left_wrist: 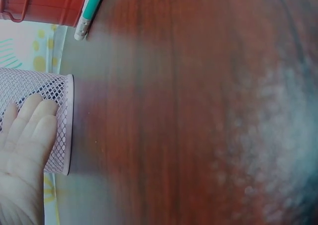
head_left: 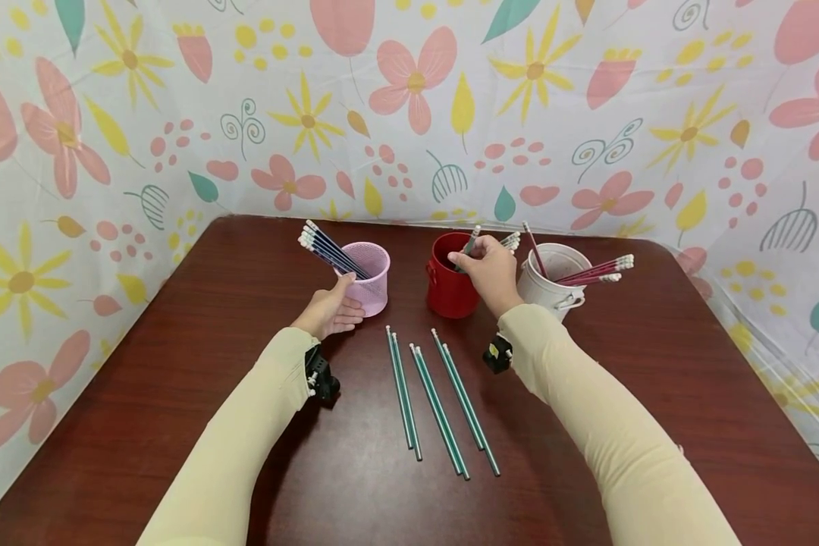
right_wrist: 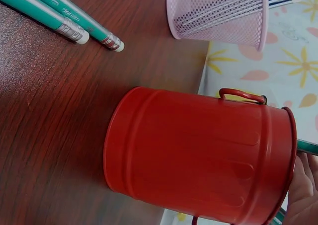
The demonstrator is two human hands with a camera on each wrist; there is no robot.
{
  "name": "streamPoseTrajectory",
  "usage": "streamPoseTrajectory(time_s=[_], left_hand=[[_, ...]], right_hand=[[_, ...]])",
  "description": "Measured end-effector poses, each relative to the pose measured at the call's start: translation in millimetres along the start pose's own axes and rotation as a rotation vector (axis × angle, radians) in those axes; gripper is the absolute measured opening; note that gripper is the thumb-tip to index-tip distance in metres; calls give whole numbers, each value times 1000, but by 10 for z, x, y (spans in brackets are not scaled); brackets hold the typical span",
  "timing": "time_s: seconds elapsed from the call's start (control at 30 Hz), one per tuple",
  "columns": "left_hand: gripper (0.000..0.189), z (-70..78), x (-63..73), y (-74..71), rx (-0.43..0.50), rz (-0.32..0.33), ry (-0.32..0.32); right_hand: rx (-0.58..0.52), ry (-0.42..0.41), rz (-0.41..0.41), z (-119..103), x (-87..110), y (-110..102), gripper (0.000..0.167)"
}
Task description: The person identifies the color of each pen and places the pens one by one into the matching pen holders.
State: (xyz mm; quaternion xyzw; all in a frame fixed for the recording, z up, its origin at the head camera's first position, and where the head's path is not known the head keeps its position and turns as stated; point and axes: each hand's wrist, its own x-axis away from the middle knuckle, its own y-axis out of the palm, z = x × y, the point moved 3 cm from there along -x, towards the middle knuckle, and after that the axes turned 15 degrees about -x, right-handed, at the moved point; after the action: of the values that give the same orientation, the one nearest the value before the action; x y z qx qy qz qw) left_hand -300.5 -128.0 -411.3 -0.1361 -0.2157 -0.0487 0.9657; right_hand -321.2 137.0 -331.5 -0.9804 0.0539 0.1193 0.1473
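Note:
At the red bucket (head_left: 453, 294), my right hand (head_left: 493, 274) pinches a green pencil (head_left: 473, 240) near its eraser end, over the bucket's mouth. The pencil's lower part is hidden inside. More green pencils (head_left: 512, 241) lean out behind that hand. My left hand (head_left: 329, 309) touches the pink mesh cup (head_left: 377, 290), thumb at the near rim. In the left wrist view its straight fingers (left_wrist: 42, 123) lie along the mesh. Dark blue pencils (head_left: 329, 249) lean leftward out of this cup. Several green pencils (head_left: 440, 409) lie on the table between my forearms.
A white bucket (head_left: 542, 292) stands right of the red one, with several maroon pencils (head_left: 597, 271) leaning out of it. All three containers stand toward the far side of the brown table (head_left: 143, 364). A flowered cloth (head_left: 409, 152) hangs behind and at both sides.

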Motion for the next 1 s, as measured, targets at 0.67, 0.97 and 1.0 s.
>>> streamPoseTrajectory(time_s=[0.67,0.97,1.0], left_hand=[[75,-6,1,18,6,-26,2],[76,-3,1,22,0,-30,5],[76,-6,0,16,-2,-30,6]], right_hand=[[67,-1,118,92,74,-368,25],[214,74,55,134,86,-455,38],[206,98,28,153,91,-452,39]])
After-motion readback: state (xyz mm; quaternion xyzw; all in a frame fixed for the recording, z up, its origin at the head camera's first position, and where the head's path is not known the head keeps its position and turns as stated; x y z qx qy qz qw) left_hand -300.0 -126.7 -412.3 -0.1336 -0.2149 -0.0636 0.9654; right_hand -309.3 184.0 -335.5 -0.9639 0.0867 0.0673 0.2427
